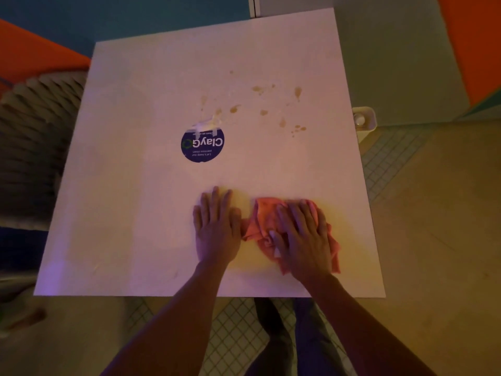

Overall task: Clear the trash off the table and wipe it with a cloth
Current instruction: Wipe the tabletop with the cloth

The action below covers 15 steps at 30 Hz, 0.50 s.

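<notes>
A square white table point(135, 199) fills the view. My right hand point(301, 237) lies flat on a crumpled orange cloth point(260, 221) near the table's front edge, fingers spread and pressing it down. My left hand point(217, 226) rests flat on the bare tabletop just left of the cloth, fingers straight. Brown spill stains point(271, 109) are scattered over the far right half of the table. A round blue sticker point(202, 145) sits near the middle, with a smeared wet patch point(208, 122) at its far edge.
A ribbed grey seat point(32, 126) stands to the left of the table. A small white bin-like container point(364, 119) is beside the table's right edge. Tiled floor point(433, 213) shows to the right, and my legs point(292, 335) below the front edge.
</notes>
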{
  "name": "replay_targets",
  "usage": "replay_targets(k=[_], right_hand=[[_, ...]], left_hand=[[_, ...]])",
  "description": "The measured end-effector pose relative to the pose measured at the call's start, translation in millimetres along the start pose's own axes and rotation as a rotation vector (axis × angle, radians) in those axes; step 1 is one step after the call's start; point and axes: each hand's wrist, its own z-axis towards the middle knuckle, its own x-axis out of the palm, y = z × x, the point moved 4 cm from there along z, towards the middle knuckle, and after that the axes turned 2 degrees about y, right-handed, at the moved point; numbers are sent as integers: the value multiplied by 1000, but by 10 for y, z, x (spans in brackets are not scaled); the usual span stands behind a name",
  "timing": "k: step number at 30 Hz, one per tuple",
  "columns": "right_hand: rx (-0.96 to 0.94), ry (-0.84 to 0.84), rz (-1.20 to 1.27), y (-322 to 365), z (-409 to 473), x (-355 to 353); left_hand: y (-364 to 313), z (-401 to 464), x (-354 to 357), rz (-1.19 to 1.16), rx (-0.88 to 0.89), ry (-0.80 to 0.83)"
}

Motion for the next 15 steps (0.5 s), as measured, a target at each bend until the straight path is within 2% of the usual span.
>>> replay_targets(k=[4, 11, 15], right_hand=[[-1, -23, -49, -216, -143, 5], [175, -26, -95, -490, -396, -62], [324, -55, -116, -378, -20, -52]], left_hand=[[-35, -10, -6, -24, 5, -41], [-54, -18, -26, -32, 17, -61], [-77, 8, -18, -15, 33, -67]])
